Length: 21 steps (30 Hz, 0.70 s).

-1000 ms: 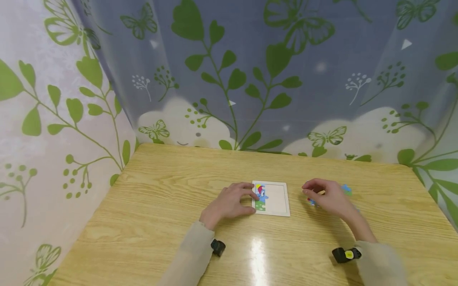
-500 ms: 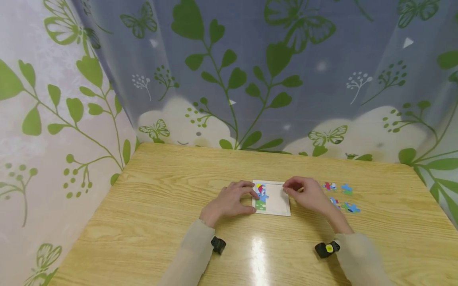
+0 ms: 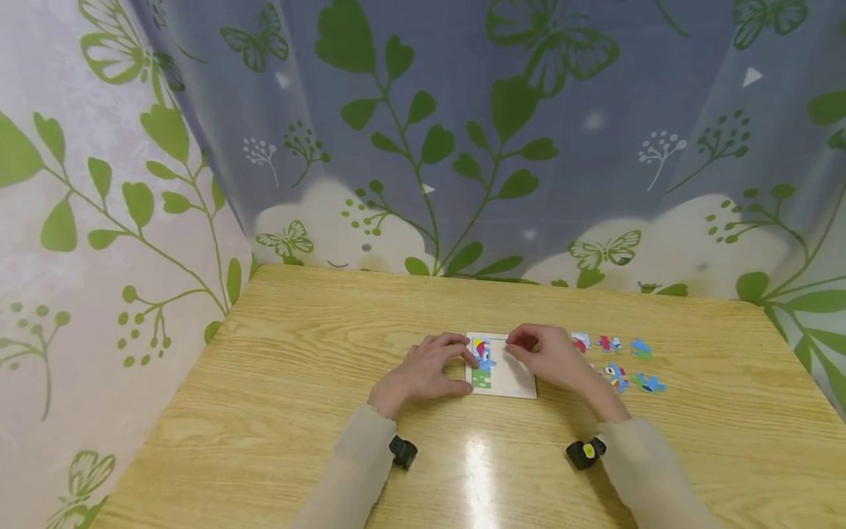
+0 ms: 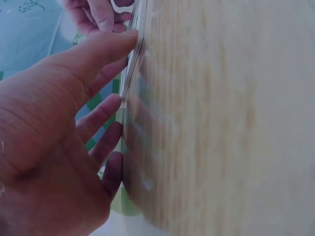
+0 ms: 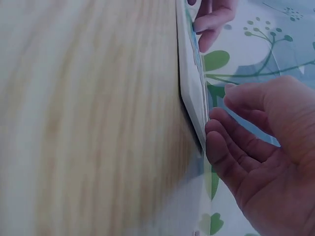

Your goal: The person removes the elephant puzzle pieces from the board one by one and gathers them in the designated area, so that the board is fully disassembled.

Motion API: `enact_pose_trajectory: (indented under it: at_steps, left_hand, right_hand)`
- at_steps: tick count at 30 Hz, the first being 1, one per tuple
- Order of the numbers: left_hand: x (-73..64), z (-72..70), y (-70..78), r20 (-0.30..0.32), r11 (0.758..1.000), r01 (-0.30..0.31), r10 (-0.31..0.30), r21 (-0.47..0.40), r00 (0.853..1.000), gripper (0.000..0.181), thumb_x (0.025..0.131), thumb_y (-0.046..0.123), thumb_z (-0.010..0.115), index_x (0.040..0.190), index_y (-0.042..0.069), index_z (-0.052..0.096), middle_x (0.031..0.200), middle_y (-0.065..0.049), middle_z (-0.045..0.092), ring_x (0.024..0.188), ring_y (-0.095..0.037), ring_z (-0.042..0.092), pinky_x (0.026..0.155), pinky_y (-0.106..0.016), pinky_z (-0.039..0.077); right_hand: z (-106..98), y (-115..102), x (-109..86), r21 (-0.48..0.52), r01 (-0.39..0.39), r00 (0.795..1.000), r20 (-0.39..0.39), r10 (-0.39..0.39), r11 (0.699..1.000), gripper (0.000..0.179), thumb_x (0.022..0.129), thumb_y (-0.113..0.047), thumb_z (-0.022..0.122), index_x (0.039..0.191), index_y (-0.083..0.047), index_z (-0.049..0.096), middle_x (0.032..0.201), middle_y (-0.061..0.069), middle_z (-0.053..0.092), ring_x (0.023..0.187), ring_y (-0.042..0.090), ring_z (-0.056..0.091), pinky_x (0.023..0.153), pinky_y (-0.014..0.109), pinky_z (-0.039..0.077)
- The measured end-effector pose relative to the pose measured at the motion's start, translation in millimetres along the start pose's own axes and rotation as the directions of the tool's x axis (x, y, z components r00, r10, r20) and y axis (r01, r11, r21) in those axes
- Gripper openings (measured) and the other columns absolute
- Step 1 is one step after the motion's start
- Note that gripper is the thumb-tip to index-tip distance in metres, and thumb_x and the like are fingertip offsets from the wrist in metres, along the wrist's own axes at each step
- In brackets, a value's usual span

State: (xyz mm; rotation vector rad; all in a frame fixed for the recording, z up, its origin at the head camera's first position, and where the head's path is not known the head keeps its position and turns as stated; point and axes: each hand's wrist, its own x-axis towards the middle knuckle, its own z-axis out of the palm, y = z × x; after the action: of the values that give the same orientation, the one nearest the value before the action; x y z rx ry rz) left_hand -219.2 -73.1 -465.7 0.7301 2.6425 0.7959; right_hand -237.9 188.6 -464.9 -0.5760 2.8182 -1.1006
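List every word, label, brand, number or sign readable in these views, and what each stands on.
No readable text anywhere.
Yellow mark on the black device at the right wrist: too small to tell whether it bears lettering.
Square, pale puzzle tray and multicoloured, interlocking puzzle pieces: no text legible.
Blue-grey backdrop with green leaves and butterflies: printed pictures, no legible lettering.

We see a wooden table (image 3: 297, 345) with streaky grain and a bright glare patch (image 3: 479, 470) towards its near side. On it lies a white-rimmed puzzle tray (image 3: 514, 382); to the tray's right, we find colourful loose puzzle pieces (image 3: 616, 376) in two rough rows, some too hidden to count surely.
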Motion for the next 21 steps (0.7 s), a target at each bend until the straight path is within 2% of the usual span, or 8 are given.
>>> enact_pose_trajectory:
  at_steps: [7,13,21]
  left_hand:
    - [-1.1,-0.4,0.4,0.005,1.000,-0.003,0.003,-0.017,1.000,0.031,0.093,0.040,0.073,0.122,0.031,0.067,0.161,0.003,0.041,0.149,-0.035,0.034,0.113,-0.058,0.031]
    - [-1.4,-1.6,1.1,0.005,1.000,0.000,0.000,-0.017,1.000,0.032,0.093,0.040,0.073,0.122,0.031,0.067,0.161,0.002,0.041,0.148,-0.035,0.034,0.113,-0.059,0.031]
    - [-1.1,-1.0,0.0,0.000,1.000,-0.010,0.010,-0.029,1.000,0.031,0.093,0.039,0.073,0.122,0.030,0.067,0.160,0.002,0.042,0.147,-0.036,0.035,0.111,-0.059,0.031]
  right_hand:
    - [4.8,-4.6,11.7,-0.038,0.032,0.999,0.033,-0.031,0.999,0.009,0.097,-0.017,0.069,0.099,-0.010,0.074,0.087,0.001,0.073,0.074,0.010,0.062,0.066,0.025,0.051]
    - [7.6,-6.3,16.6,-0.017,0.040,0.995,0.095,-0.038,0.999,0.010,0.097,-0.017,0.069,0.100,-0.010,0.075,0.086,0.000,0.071,0.076,0.010,0.059,0.068,0.024,0.049]
    - [9.3,-6.1,20.7,0.000,0.054,0.990,0.131,-0.053,0.999,0.014,0.092,-0.016,0.075,0.101,-0.006,0.075,0.082,0.001,0.067,0.072,0.010,0.055,0.065,0.023,0.044]
